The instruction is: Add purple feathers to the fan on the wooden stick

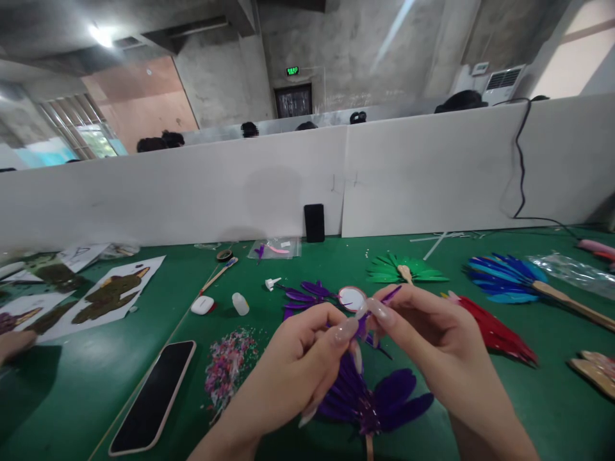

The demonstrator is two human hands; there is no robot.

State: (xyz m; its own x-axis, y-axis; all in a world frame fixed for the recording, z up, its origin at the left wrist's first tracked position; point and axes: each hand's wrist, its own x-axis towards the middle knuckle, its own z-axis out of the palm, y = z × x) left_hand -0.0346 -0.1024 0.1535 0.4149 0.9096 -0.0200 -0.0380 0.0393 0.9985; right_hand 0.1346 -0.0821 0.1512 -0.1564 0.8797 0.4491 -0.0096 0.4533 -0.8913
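Near the middle of the view, my left hand (300,365) and my right hand (432,336) meet at their fingertips. Between them they pinch a small purple feather piece (361,325), partly covered by the fingers. Below my hands lies a fan of purple feathers (396,400) on a wooden stick, with a shiny patch at its centre. Loose purple feathers (312,293) rest on the green table behind my left hand. A round white disc (352,299) with a reddish rim lies just beyond my fingertips.
On the green table (259,266) are a phone (154,397), colourful scraps (230,365), a small bottle (240,304) and a white case (202,305). Green (384,269), blue (500,275) and red feathers (500,326) lie right. Another person's hand (16,346) is far left. A white partition (216,198) stands behind.
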